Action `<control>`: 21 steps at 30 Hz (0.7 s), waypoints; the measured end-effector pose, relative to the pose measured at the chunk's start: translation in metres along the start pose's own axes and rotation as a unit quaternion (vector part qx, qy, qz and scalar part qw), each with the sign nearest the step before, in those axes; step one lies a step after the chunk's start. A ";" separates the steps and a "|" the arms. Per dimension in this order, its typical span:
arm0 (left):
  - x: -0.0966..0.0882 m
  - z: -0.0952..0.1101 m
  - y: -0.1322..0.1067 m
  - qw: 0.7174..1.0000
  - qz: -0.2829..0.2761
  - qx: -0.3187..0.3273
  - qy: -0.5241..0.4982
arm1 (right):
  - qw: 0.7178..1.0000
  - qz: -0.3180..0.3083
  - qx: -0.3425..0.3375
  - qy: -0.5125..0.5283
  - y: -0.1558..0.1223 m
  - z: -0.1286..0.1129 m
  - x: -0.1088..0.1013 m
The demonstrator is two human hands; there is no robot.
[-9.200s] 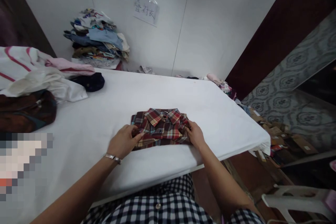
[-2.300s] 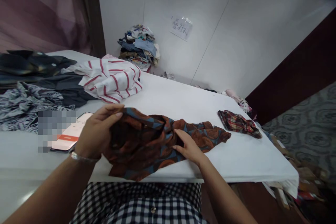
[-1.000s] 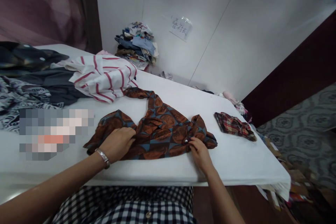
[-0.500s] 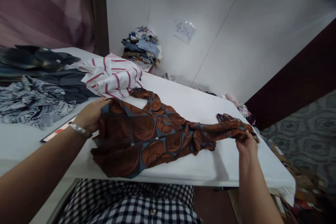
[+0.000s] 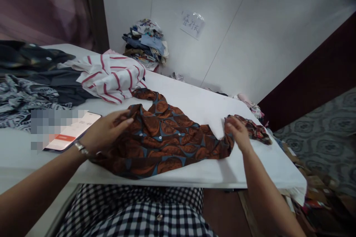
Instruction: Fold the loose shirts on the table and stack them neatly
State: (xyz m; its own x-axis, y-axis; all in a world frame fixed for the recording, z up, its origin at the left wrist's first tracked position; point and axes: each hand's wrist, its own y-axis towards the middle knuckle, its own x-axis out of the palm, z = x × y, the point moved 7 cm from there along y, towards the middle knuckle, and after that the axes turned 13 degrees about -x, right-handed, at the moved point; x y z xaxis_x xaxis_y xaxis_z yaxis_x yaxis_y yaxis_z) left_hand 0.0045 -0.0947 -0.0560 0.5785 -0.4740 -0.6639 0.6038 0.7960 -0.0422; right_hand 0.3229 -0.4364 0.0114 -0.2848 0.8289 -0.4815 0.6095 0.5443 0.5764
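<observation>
Shirt: the brown patterned shirt (image 5: 164,152) is lying on the white tabletop (image 5: 194,103), spreading right across the middle, between the two hands.
Long axis: it's running left to right, roughly along the near edge, with the row of buttons following the same line.
Sleeves: the far sleeve (image 5: 143,93) is stretching away to the left, reaching towards the striped shirt (image 5: 116,77); the other sleeve (image 5: 229,142) is bending up at the right end.
Change: half a second ago that right-end sleeve was pulling out straight over the plaid shirt (image 5: 254,129); now it's curling up and back, and more plaid is showing.
Phone: more of the phone (image 5: 83,124) is showing, too.
Left hand: the left hand (image 5: 107,129) is reaching in from the left, its grip looking clamped on the raised edge, thumb nearer the body.
Right hand: the right hand (image 5: 238,131) is coming in beside the plaid shirt, forearm slanting up and leftward, its grip pinching the sleeve end.
</observation>
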 end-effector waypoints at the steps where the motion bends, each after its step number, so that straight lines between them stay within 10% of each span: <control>1: 0.005 -0.003 -0.012 0.999 -0.012 0.038 0.014 | 0.997 -0.071 -0.015 -0.003 -0.017 -0.005 0.022; 6: 0.032 -0.049 -0.054 0.977 -0.028 0.169 0.128 | 0.925 -0.344 -0.099 -0.126 -0.100 0.003 0.090; 12: 0.052 -0.089 -0.053 0.970 -0.028 0.161 0.180 | 0.894 -0.302 -0.198 -0.264 -0.090 0.037 0.085; 17: 0.057 -0.040 -0.050 0.991 -0.090 0.097 0.030 | 0.952 -0.120 -0.167 -0.225 -0.072 -0.024 0.075; 21: 0.077 0.027 -0.070 0.973 -0.158 0.146 -0.082 | 0.986 -0.158 0.041 0.033 -0.115 -0.044 0.117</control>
State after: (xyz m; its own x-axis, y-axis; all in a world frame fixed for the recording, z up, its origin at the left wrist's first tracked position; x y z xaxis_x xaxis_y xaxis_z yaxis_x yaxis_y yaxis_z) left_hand 0.0218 -0.1978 -0.0840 0.4040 -0.7504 -0.5231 0.8820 0.4712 0.0052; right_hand 0.1866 -0.3961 -0.0821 -0.5161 0.6284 -0.5820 0.5406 0.7661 0.3477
